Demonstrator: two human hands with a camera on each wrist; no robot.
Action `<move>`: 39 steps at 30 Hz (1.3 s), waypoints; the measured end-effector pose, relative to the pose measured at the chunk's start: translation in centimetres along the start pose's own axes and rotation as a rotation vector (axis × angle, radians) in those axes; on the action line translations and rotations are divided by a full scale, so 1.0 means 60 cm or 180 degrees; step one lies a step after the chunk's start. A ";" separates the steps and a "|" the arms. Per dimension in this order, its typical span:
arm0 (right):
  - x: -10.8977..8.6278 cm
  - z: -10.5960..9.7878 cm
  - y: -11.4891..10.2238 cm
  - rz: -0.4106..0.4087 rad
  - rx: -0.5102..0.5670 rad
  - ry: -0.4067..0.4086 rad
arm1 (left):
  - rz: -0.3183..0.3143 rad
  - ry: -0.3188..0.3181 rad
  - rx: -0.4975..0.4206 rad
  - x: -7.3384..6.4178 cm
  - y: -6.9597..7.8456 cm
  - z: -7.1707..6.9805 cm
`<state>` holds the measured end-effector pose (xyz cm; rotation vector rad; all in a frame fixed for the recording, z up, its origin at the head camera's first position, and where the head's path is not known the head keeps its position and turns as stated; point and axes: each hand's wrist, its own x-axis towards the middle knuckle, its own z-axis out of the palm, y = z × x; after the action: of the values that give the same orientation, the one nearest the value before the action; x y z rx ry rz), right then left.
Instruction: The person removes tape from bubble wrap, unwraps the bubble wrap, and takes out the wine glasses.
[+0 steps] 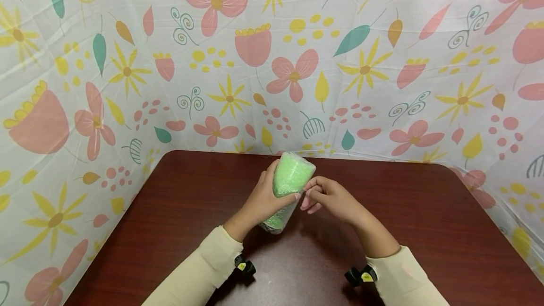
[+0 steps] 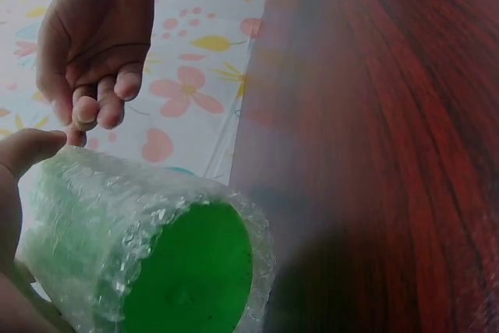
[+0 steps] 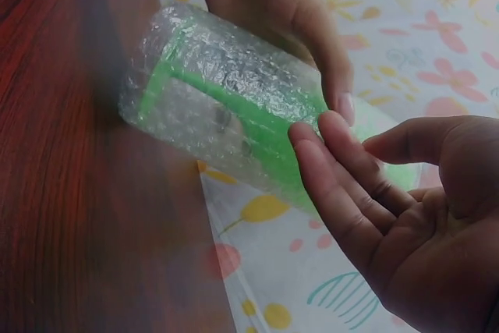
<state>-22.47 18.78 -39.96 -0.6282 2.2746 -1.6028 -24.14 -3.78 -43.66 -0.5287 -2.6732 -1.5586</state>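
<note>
We are gripping the bundle (image 1: 293, 174) with our left hand (image 1: 261, 196), the left thumb (image 1: 291, 199) lying across the bundle's near face. Our right hand (image 1: 331, 197) is poising at the bundle's right edge, its fingers bending loosely and its right thumb (image 3: 413, 139) lying close to them; whether the fingertips are touching the bundle is staying unclear. Our left forearm (image 1: 199, 268) and right forearm (image 1: 405, 275) are slanting inward toward the bundle from its near side, both sleeves ending short of the wrists.

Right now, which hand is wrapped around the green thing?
The left hand, which grips the bubble-wrapped green object; the right hand is beside it, not around it.
</note>
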 end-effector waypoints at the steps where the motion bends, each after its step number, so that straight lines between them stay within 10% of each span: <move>1: 0.000 -0.001 0.001 -0.0002 0.0001 -0.0002 | 0.0015 -0.0012 -0.0014 0.000 0.000 -0.001; 13: -0.001 -0.003 0.004 0.0167 0.0033 0.0033 | 0.0026 0.0263 0.0094 0.004 0.003 -0.007; 39: 0.002 0.002 0.002 -0.0046 0.0012 -0.0063 | 0.0170 0.0081 0.0042 0.002 0.000 -0.001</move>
<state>-22.54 18.67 -40.14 -0.6581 2.2574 -1.5998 -24.24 -3.77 -43.62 -0.5710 -2.6260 -1.5226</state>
